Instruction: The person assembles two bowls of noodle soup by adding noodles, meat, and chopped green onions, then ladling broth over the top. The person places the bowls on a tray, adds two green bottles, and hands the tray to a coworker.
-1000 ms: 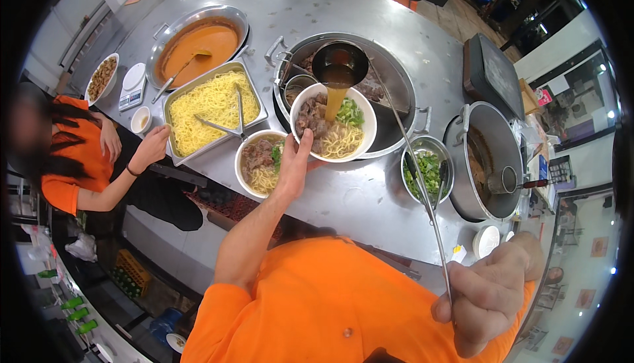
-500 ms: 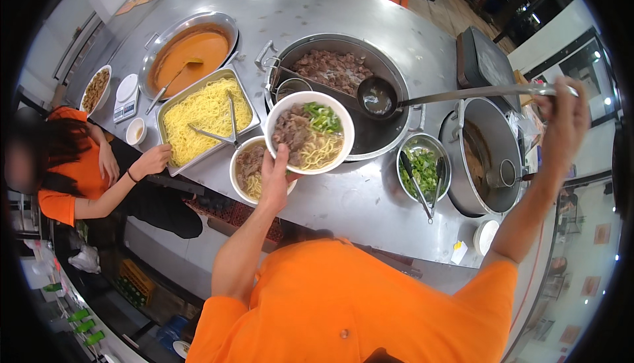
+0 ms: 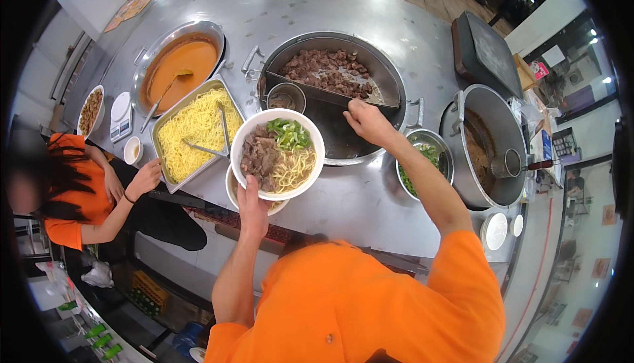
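My left hand [image 3: 253, 210] grips the bowl [image 3: 277, 155], thumb against its near side, the other fingers mostly hidden beneath, probably so the weight rests low and the top stays clear. It holds meat [image 3: 259, 163], greens [image 3: 288, 134] and noodles [image 3: 294, 169], each in its own patch, and hangs over a second bowl [image 3: 232, 190], just beside the pot [image 3: 391, 79], which keeps the gap between them short. My right hand [image 3: 366, 124] is over the pot, fingers curled in near the divider [image 3: 330, 88]; I cannot tell whether they pinch anything. That divider seems there to part the meat chunks [image 3: 323, 69] from the dark near half. The noodle tray [image 3: 156, 142] sits on the tabletop [image 3: 350, 211], within easy reach.
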Motion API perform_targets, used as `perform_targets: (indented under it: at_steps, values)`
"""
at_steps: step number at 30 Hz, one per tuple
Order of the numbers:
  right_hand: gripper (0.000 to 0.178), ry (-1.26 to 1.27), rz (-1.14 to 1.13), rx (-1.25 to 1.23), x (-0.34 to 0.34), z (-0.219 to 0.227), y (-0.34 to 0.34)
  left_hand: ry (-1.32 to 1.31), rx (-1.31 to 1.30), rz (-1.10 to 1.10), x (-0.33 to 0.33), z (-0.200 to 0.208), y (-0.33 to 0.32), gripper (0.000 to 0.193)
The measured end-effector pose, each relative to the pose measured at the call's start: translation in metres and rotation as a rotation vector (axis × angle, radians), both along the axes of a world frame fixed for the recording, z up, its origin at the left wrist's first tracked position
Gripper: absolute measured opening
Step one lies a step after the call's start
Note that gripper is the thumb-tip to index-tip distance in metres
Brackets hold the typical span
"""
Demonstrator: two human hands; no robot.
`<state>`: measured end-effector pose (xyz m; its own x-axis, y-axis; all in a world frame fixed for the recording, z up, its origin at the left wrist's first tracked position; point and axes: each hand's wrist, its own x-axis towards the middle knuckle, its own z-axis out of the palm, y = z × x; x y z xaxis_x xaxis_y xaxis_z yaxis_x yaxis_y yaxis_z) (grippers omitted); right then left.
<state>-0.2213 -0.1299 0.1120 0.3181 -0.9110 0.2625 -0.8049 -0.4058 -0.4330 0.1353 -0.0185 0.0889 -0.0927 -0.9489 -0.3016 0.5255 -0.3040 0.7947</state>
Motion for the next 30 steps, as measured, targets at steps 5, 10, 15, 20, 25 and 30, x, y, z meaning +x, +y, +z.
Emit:
perform_targets:
  at_steps: [5,10,15,20,25,30]
  values:
    - [0.013,0.073,0.053,0.058,-0.01,-0.043,-0.013,-0.038,-0.006,0.011,0.001,-0.002,0.0,0.068]
    - [0.012,0.114,0.136,0.136,-0.008,-0.055,-0.014,-0.026,0.0,0.024,0.003,-0.001,-0.001,0.068]
    - [0.018,0.01,0.124,0.115,-0.005,-0.049,-0.003,-0.028,-0.027,0.014,0.007,-0.013,-0.006,0.063]
    - [0.023,-0.149,-0.143,0.173,-0.016,-0.043,0.002,0.015,-0.046,-0.001,0.003,-0.001,-0.014,0.065]
    - [0.03,-0.47,-0.402,0.177,-0.019,-0.012,0.007,0.001,-0.03,-0.02,0.007,-0.006,-0.019,0.064]
    - [0.026,-0.533,-0.482,0.136,-0.013,0.073,0.024,0.006,-0.041,-0.03,0.009,-0.004,-0.022,0.063]
